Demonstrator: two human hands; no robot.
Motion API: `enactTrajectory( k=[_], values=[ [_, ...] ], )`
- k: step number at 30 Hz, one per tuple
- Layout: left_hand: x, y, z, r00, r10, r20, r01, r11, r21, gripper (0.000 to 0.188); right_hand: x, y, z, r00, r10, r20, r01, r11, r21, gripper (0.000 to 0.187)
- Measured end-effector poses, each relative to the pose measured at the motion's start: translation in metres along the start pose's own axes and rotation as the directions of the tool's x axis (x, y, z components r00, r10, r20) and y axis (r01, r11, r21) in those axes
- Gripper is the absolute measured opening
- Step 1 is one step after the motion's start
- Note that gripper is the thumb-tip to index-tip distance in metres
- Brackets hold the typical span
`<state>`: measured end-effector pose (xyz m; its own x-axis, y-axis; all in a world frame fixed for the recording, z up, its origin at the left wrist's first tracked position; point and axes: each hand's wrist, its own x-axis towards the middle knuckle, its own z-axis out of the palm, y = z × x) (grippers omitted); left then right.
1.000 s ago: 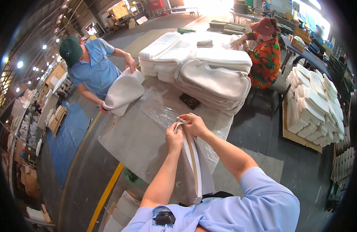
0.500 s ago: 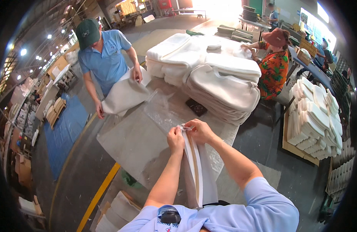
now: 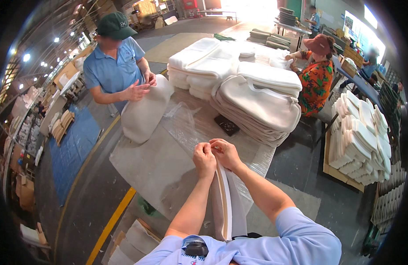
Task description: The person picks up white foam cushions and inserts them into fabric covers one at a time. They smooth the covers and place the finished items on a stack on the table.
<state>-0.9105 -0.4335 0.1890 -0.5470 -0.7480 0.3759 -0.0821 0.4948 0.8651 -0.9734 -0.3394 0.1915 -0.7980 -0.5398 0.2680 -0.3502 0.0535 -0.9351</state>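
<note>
A long grey-white fabric cover (image 3: 229,198) hangs from the table edge toward my body, with a tan strip running along its white-edged opening. At its upper end, my left hand (image 3: 205,160) is closed in a pinch, thumb and fingers together. Right beside it, my right hand (image 3: 226,153) pinches the same end, its fingers bent over the top. The fingertips of both hands almost meet. What lies exactly between them is hidden. Clear plastic film (image 3: 183,126) lies on the table just beyond my hands.
Folded white and grey covers (image 3: 259,104) are stacked at the table's far side, near a dark flat object (image 3: 226,125). A co-worker in blue (image 3: 115,66) handles a pale cover (image 3: 146,110) at left; another person (image 3: 316,79) sits at right. A pallet stack (image 3: 360,137) stands right.
My hands stay at the cover's upper end, shifting slightly, and the cover's opening looks narrower. The co-worker at left has raised the pale cover upright and brought both hands to its top.
</note>
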Motion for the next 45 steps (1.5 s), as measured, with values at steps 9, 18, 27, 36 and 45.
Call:
enactTrajectory(
  k=[9,18,27,36,45],
  values=[
    [0.006,-0.014,0.006,0.989,-0.071,0.131,0.083,0.993,-0.085,0.034,0.012,0.04,0.013,0.996,0.018,-0.088,-0.003,0.985,0.171,0.018],
    [0.054,-0.033,-0.009,0.934,-0.182,0.307,0.231,0.964,-0.131,0.023,0.029,0.032,-0.015,0.97,-0.135,0.2,0.13,0.991,0.039,0.017],
    [0.121,0.015,0.051,0.5,0.079,0.863,0.326,0.905,-0.271,0.061,-0.002,0.033,0.025,0.992,-0.056,-0.117,0.076,0.981,0.178,0.017],
    [0.075,0.029,0.055,0.281,0.079,0.956,0.239,0.96,-0.15,0.086,-0.031,0.033,0.016,0.993,0.019,-0.12,0.003,0.983,0.181,0.018],
    [0.097,-0.038,0.026,0.41,-0.122,0.904,0.655,0.73,-0.198,0.056,-0.022,0.016,0.017,0.988,-0.008,-0.153,0.047,0.967,0.25,0.008]
  ],
)
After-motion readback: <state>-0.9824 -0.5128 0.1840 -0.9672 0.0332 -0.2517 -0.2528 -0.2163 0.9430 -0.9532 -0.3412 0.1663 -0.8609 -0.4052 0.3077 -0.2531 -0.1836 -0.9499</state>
